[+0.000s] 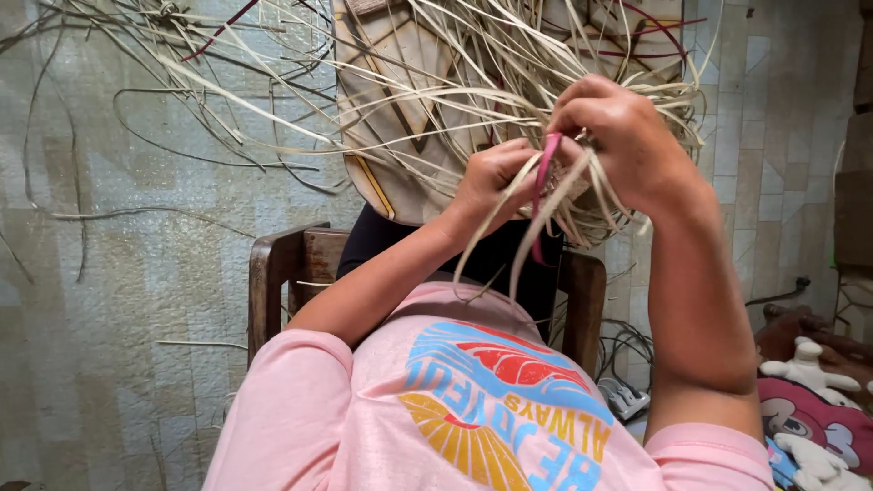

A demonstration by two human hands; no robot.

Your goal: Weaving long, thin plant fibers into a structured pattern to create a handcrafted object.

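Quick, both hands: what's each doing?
Left hand: closed on pale strips.
Right hand: closed on the strips, by a pink strip.

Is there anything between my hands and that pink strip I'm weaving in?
Nothing visible does. The pink strip runs down between the left hand and right hand, both closed on it and the pale strands bunched there. Loose strands hang around them, none blocking the grip.
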